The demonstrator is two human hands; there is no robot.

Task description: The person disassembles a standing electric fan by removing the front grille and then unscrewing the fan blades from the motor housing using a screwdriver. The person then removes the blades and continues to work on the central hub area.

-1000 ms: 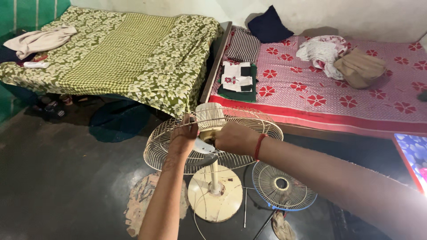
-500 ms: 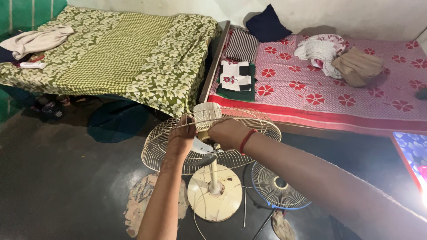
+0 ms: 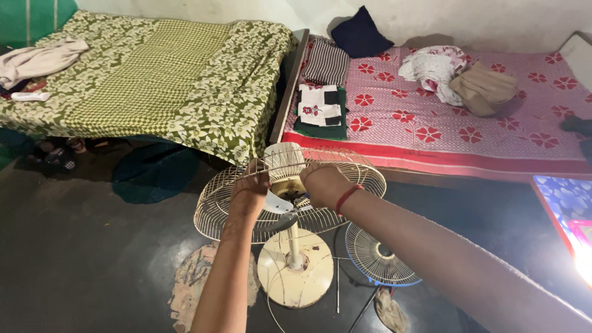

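- Little has been shifted since the earlier frame: both hands are kept at the fan on the dark floor.
- The wire guard is pinched at its upper rim by the left hand.
- The right hand is curled over the motor hub; what it holds is hidden.
- The round base is stood beside a blue guard, before two beds.

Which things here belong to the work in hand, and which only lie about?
In hand: left hand on the cream wire guard; right hand at the fan hub; round fan base.
Lying about: blue guard, folded clothes, navy pillow, green bedspread.
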